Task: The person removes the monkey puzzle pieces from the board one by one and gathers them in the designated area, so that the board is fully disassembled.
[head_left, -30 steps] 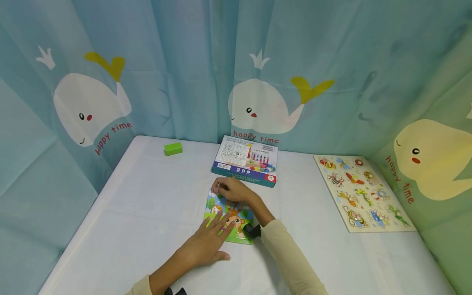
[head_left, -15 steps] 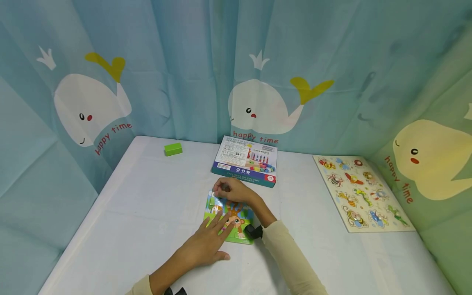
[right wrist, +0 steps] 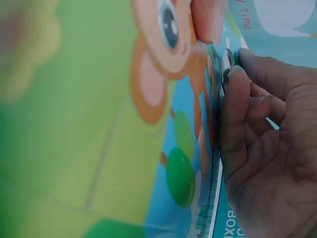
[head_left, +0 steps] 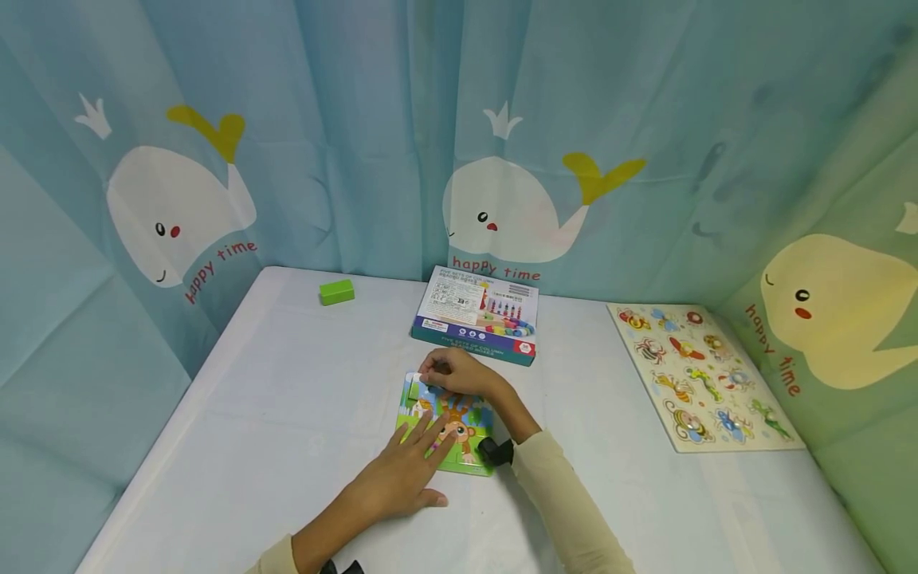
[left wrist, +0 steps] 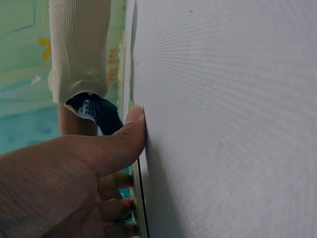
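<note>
A square picture puzzle with a cartoon monkey on green and blue lies on the white table. My left hand rests flat on its lower left part with fingers spread; in the left wrist view the thumb lies beside the board's edge. Over the puzzle's far left part is my right hand, fingers curled. In the right wrist view its thumb and index finger pinch a thin puzzle piece, seen edge-on close to the board. The piece's picture face is mostly hidden by the fingers.
Just beyond the puzzle lies a flat toy box. A green block sits at the back left. On the right is an insect peg board. Whale-print curtains hang along the back and sides of the table.
My right hand has shifted slightly right along the puzzle's far edge, uncovering more of the far left corner. The left hand stays in place on the puzzle.
</note>
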The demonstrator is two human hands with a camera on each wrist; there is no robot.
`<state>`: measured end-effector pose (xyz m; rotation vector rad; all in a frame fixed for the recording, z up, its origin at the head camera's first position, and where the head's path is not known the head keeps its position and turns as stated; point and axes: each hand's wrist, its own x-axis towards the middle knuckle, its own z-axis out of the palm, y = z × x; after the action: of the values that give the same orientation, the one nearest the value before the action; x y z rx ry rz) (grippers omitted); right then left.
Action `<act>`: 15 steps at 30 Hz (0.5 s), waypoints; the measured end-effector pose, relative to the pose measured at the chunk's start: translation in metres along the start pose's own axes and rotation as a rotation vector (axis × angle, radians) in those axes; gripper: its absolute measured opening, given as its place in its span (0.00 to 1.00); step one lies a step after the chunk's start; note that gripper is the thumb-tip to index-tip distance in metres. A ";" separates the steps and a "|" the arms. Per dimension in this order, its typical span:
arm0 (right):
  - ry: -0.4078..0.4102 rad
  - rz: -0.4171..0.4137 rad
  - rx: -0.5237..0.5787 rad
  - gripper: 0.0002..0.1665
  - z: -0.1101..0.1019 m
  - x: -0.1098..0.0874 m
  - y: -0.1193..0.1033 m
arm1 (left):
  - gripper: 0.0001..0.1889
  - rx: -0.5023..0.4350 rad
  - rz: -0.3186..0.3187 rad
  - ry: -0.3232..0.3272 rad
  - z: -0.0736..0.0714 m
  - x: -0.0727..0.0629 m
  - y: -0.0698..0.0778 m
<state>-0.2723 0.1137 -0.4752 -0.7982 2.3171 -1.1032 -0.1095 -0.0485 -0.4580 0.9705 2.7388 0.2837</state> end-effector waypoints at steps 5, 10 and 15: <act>-0.005 -0.025 0.027 0.10 -0.002 0.001 0.003 | 0.44 0.002 0.002 -0.001 0.000 0.000 0.000; 0.050 -0.010 0.047 0.11 -0.003 0.000 0.004 | 0.44 0.009 0.002 0.000 -0.001 0.000 0.001; 0.090 -0.012 0.083 0.12 -0.004 -0.002 0.006 | 0.44 0.014 -0.006 -0.008 0.001 0.001 0.001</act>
<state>-0.2750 0.1200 -0.4776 -0.7463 2.3251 -1.2563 -0.1094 -0.0472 -0.4586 0.9654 2.7398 0.2601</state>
